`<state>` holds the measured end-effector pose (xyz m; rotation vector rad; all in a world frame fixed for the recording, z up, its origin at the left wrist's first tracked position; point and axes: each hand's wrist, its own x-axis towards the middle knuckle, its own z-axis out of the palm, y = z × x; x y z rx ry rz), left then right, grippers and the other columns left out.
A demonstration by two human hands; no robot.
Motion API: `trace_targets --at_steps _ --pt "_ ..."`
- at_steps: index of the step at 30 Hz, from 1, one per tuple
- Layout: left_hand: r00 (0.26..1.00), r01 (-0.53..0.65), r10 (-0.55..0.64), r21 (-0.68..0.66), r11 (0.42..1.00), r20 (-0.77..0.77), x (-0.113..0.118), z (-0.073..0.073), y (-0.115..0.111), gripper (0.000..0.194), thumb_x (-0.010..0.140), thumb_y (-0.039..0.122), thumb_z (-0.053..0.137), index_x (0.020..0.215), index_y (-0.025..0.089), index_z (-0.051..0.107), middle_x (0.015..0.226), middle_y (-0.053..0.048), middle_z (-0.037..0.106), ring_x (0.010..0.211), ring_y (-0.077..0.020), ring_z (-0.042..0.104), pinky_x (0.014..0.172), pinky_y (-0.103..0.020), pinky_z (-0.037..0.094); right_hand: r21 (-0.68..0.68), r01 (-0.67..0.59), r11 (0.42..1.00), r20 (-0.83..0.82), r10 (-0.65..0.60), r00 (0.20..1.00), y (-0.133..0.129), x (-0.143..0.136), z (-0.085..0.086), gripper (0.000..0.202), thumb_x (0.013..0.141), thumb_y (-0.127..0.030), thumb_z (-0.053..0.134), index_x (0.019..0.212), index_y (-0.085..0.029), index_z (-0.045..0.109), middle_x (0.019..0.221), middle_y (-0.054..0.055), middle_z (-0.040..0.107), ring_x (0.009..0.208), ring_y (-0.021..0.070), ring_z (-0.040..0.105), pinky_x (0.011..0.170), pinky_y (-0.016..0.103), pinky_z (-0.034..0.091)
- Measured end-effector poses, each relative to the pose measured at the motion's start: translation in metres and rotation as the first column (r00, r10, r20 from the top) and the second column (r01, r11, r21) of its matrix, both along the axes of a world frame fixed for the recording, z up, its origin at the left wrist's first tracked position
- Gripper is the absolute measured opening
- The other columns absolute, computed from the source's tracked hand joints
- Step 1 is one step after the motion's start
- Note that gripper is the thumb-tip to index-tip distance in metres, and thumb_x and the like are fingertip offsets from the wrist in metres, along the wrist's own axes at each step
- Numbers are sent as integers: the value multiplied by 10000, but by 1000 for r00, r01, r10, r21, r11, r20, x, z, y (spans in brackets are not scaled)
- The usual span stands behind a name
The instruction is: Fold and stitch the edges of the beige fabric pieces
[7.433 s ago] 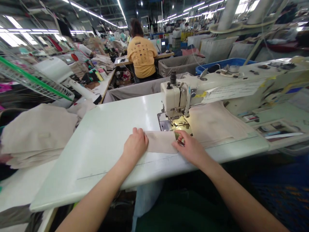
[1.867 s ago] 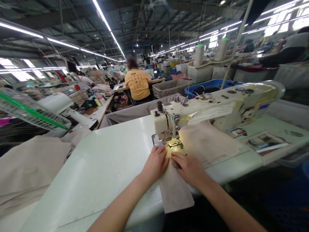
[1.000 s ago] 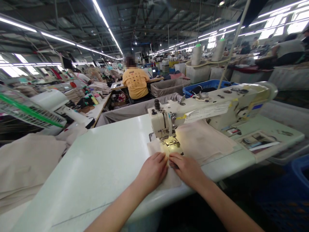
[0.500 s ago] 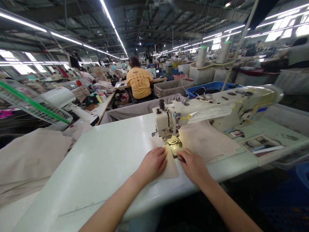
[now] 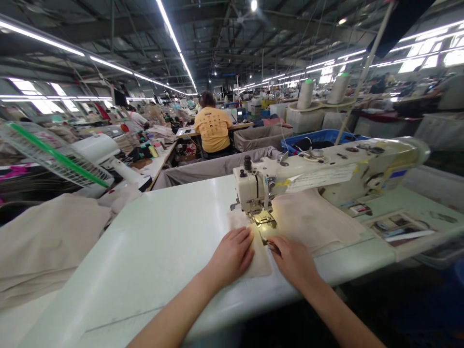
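My left hand (image 5: 234, 251) lies flat on a small beige fabric piece (image 5: 264, 263), its fingers stretched toward the needle area. The fabric runs under the presser foot of a white sewing machine (image 5: 253, 186), whose lamp lights the metal needle plate (image 5: 266, 226). Just right of the plate, my right hand (image 5: 293, 258) is closed, thumb and fingers curled together. Something small and dark shows at its fingertips, too little of it visible to name. A larger beige fabric piece (image 5: 308, 217) lies under the machine's arm.
A tray of small tools (image 5: 398, 227) sits at the table's right. Beige cloth (image 5: 50, 241) is heaped on the left below a fan (image 5: 58, 154). Behind the table stand a grey cloth-lined bin (image 5: 203, 166) and a blue basket (image 5: 326, 137). A person in yellow (image 5: 213, 128) sits ahead.
The camera view has tilted slightly, so everything sits a little lower and further right. Both hands keep nearly the same place by the needle plate.
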<state>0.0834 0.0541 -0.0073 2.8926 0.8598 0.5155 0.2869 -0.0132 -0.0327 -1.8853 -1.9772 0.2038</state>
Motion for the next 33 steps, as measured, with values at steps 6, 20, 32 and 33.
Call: trace_targets --at_steps 6,20,32,33 --pt "999 -32 32 4 999 -33 1 -1 2 359 944 231 541 1280 125 606 1380 -161 606 1277 -314 564 1094 -522 475 25 -9 1000 -12 9 1000 0 0 0 254 978 -199 492 1127 -220 697 1065 74 744 912 243 701 760 309 503" --pt "997 13 -15 -39 999 -70 -31 1 -18 421 964 239 528 1373 142 543 1464 -153 541 1346 -305 519 1134 -529 437 -103 -9 995 -868 -86 490 12 1 12 326 988 -385 493 1086 -160 706 901 98 738 886 255 707 845 389 569" --pt "998 -24 38 -240 971 51 -36 3 -25 549 904 318 632 1414 174 487 1469 -155 515 1345 -294 514 1127 -480 450 -401 -591 700 -805 -578 -137 41 14 30 253 996 -112 461 1130 18 631 1139 272 703 1148 264 670 1096 409 464" --pt "998 -25 37 -241 970 47 -36 3 -25 548 908 321 627 1416 173 482 1471 -156 512 1347 -294 510 1125 -481 450 -408 -596 692 -802 -584 -130 42 14 30 254 997 -110 458 1136 17 629 1150 271 700 1154 266 667 1096 409 465"
